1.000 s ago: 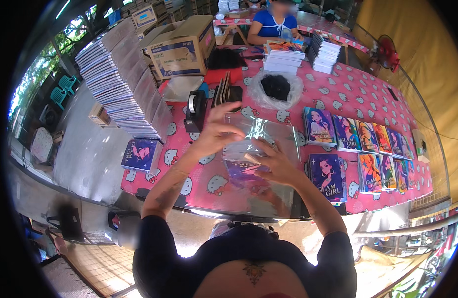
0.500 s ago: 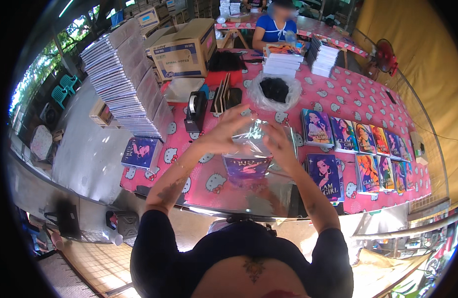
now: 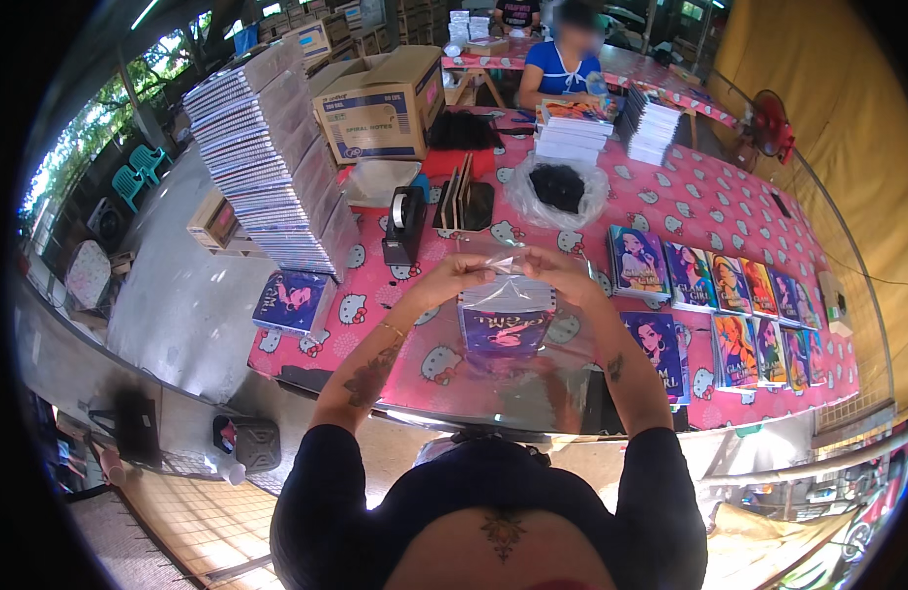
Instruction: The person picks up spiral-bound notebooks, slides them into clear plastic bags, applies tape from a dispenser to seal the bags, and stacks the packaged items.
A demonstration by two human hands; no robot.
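In front of me stands a block of notebooks [image 3: 503, 334] with a purple illustrated cover on the side facing me. Clear plastic film [image 3: 511, 291] is drawn up over its top, and more of it spreads over the table toward me. My left hand [image 3: 462, 279] is closed, pinching the film at the block's upper left. At the upper right, my right hand [image 3: 562, 277] pinches the film too. Both hands are close together, fingertips just above the block's far edge. A black tape dispenser [image 3: 403, 226] stands beyond my left hand.
A tall pile of wrapped notebooks [image 3: 267, 162] rises at the left beside a purple notebook pack [image 3: 295, 301]. Rows of colourful notebooks [image 3: 639, 262] lie at the right. Beyond are a plastic bag with black contents [image 3: 557, 189], a cardboard box [image 3: 380, 108] and a seated person [image 3: 562, 69].
My hands were spread open and blurred above the block. They have come down and together, and now pinch the film over its top. The view has shifted slightly.
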